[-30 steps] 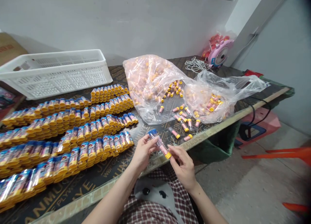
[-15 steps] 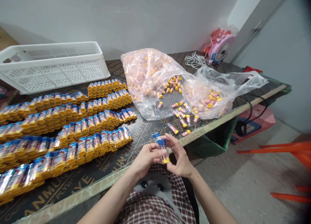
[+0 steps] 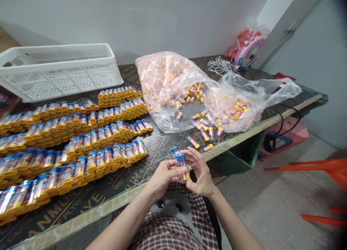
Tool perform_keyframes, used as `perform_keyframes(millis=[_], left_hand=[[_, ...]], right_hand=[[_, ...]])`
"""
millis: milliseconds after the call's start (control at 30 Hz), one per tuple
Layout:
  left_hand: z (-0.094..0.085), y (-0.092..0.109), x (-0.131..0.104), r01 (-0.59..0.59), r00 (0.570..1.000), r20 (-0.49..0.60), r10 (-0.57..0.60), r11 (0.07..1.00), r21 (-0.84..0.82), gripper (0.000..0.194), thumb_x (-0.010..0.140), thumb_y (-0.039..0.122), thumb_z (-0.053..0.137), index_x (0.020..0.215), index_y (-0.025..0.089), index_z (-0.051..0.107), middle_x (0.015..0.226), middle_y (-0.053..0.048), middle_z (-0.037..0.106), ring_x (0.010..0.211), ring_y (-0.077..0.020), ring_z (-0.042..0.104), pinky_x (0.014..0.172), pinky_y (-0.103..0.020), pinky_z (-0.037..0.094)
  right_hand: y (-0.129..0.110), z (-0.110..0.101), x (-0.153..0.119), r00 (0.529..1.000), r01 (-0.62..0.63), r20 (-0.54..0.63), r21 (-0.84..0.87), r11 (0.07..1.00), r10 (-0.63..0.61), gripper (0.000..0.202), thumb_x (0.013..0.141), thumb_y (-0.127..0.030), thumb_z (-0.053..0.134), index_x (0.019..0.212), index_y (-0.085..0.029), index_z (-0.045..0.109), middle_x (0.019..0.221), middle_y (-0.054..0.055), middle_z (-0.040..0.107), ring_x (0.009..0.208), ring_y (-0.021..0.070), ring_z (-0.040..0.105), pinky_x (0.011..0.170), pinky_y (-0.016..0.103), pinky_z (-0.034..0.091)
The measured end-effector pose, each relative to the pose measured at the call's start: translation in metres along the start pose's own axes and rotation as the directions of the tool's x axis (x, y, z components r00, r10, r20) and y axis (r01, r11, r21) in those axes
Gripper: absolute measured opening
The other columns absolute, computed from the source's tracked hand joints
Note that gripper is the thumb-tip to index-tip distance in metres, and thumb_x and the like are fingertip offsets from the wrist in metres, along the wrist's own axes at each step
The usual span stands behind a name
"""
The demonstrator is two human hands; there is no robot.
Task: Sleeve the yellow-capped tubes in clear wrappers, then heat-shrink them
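Observation:
A small clear tube with a blue wrap at its top and a yellow end stands slightly tilted between my hands, over the table's front edge. My left hand pinches it from the left with thumb and fingers. On the right side, my right hand curls around it, its fingers near the blue top and its thumb by the yellow end. Behind the tube shows a blue-topped clear piece, partly hidden; I cannot tell whether it is a wrapper or another tube.
Stacked rows of blue-and-yellow tubes fill the table's left. A white crate stands behind them. Plastic bags of yellow-capped tubes lie at centre and right, with loose tubes in front. A pink fan and cable sit behind.
Both hands keep nearly the same grip on the tube. The blue wrap appears a little lower along it, and the view has shifted slightly.

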State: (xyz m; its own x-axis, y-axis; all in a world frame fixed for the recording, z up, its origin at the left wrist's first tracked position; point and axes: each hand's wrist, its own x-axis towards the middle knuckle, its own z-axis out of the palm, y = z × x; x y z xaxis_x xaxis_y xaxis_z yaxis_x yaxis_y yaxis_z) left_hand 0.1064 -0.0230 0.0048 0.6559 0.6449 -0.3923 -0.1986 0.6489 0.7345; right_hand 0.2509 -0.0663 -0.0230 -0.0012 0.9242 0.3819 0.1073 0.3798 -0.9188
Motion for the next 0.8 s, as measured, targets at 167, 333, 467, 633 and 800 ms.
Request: perform_keyframes(millis=[167, 333, 467, 633, 800], left_hand=[[0.000, 0.000, -0.001, -0.001, 1.000, -0.006, 0.001, 1.000, 0.000, 0.033, 0.065, 0.030, 0.076, 0.086, 0.007, 0.066, 0.075, -0.007, 0.063, 0.065, -0.0101, 0.057, 0.063, -0.023, 0.048], [0.000, 0.001, -0.001, 0.002, 1.000, -0.019, -0.002, 1.000, -0.024, 0.032, 0.064, 0.030, 0.077, 0.084, 0.007, 0.065, 0.075, -0.007, 0.064, 0.064, -0.0103, 0.057, 0.062, -0.023, 0.048], [0.000, 0.002, -0.004, -0.015, 0.998, -0.068, 0.011, 0.998, -0.055, 0.035, 0.060, 0.031, 0.079, 0.082, 0.007, 0.064, 0.073, -0.007, 0.064, 0.063, -0.0110, 0.058, 0.062, -0.024, 0.048], [-0.022, 0.022, -0.024, -0.134, 0.963, -0.225, 0.147, 0.988, 0.071, 0.032, 0.059, 0.031, 0.078, 0.078, 0.008, 0.064, 0.073, -0.006, 0.064, 0.064, -0.0110, 0.057, 0.064, -0.023, 0.045], [-0.075, 0.068, -0.077, -0.204, 0.785, -0.440, 0.436, 0.853, 0.481, 0.034, 0.064, 0.036, 0.072, 0.084, 0.011, 0.061, 0.069, -0.002, 0.061, 0.062, -0.0111, 0.054, 0.061, -0.022, 0.042]], right_hand=[[0.000, 0.000, 0.001, 1.000, 0.008, -0.005, 0.000, 1.000, -0.008, 0.086, 0.057, -0.003, 0.050, 0.137, -0.025, 0.028, 0.130, 0.010, 0.048, 0.113, 0.0243, 0.054, 0.094, 0.042, 0.047], [0.002, 0.003, 0.002, 1.000, 0.013, -0.010, -0.033, 0.999, -0.013, 0.084, 0.058, -0.005, 0.050, 0.137, -0.025, 0.028, 0.130, 0.010, 0.048, 0.111, 0.0234, 0.055, 0.093, 0.041, 0.048], [-0.003, 0.005, 0.006, 0.997, 0.006, 0.072, -0.063, 0.998, -0.001, 0.082, 0.066, -0.009, 0.052, 0.139, -0.028, 0.020, 0.134, 0.010, 0.044, 0.113, 0.0227, 0.054, 0.096, 0.042, 0.045], [0.015, -0.025, 0.030, 0.994, -0.007, 0.099, -0.417, 0.909, 0.054, 0.085, 0.074, -0.034, 0.063, 0.144, -0.028, 0.014, 0.147, 0.009, 0.027, 0.127, 0.0274, 0.039, 0.107, 0.047, 0.032], [0.087, -0.067, 0.056, 0.991, -0.063, -0.114, -0.850, 0.523, -0.064, 0.061, 0.081, -0.057, 0.043, 0.126, -0.016, 0.051, 0.118, 0.016, 0.052, 0.115, 0.0344, 0.046, 0.099, 0.052, 0.035]])
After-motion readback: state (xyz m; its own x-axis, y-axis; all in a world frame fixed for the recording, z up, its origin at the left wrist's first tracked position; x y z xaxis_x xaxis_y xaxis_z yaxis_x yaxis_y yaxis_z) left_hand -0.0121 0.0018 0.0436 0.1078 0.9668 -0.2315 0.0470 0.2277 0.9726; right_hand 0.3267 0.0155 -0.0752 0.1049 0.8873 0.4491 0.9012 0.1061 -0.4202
